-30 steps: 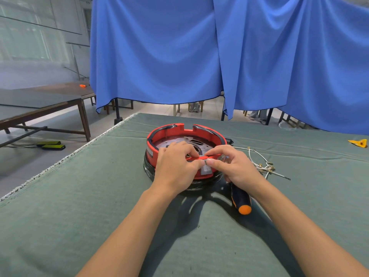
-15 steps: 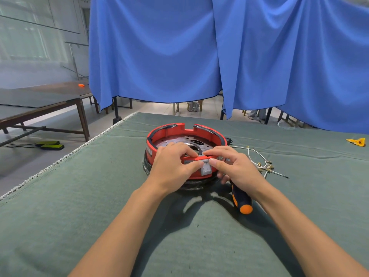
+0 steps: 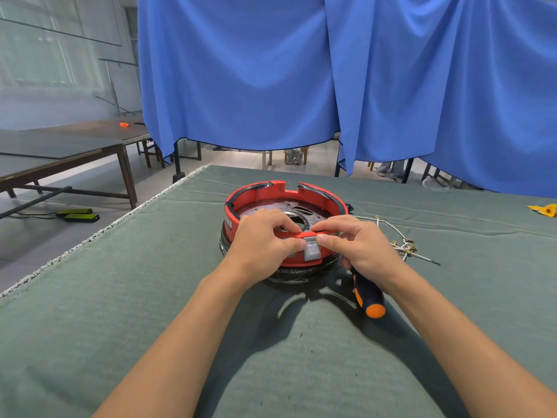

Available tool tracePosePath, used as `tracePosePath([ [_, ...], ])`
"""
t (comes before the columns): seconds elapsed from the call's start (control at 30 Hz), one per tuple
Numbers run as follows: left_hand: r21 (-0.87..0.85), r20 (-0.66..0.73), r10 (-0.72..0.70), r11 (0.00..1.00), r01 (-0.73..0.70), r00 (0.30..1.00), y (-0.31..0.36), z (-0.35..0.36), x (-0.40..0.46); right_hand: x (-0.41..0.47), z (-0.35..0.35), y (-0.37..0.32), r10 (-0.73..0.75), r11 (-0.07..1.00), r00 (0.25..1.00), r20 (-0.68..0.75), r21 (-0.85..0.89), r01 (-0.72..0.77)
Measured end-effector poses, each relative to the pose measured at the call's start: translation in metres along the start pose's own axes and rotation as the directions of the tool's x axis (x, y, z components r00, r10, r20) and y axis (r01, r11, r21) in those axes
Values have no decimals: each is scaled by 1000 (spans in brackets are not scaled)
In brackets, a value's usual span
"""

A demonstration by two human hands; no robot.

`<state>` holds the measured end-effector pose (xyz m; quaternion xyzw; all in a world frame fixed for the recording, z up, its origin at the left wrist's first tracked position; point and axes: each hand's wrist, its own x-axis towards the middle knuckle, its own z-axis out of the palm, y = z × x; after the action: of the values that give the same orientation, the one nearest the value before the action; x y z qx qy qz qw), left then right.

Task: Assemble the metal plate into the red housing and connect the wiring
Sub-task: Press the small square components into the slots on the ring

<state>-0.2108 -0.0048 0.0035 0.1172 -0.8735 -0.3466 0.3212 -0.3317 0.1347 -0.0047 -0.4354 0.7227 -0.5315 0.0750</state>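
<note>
Red housing (image 3: 284, 227) sits mid-table with the metal plate (image 3: 265, 209) already inside. Your left hand (image 3: 265, 236) and right hand (image 3: 352, 245) pinch its near rim beside the grey switch (image 3: 312, 251); you seem to be seating it. Next, fetch the wiring (image 3: 398, 244) lying just right. Open cloth lies toward the right edge.

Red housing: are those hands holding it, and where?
Yes. Both the left hand and right hand pinch the red housing at its near rim, beside the grey switch.

Both hands — left (image 3: 265, 236), right (image 3: 355, 244) — curled, thumbs and forefingers pinching.
</note>
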Motion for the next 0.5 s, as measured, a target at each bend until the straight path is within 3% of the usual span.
tracePosePath([
  [0.27, 26, 2, 31, 999, -31, 1000, 0, -1, 1, -1, 2, -5, -18, 996, 1000, -26, -82, 16],
  [0.5, 96, 40, 98, 990, -102, 994, 2, -5, -4, -12, 1, -9, 42, 994, 998, 41, 99, -46],
])
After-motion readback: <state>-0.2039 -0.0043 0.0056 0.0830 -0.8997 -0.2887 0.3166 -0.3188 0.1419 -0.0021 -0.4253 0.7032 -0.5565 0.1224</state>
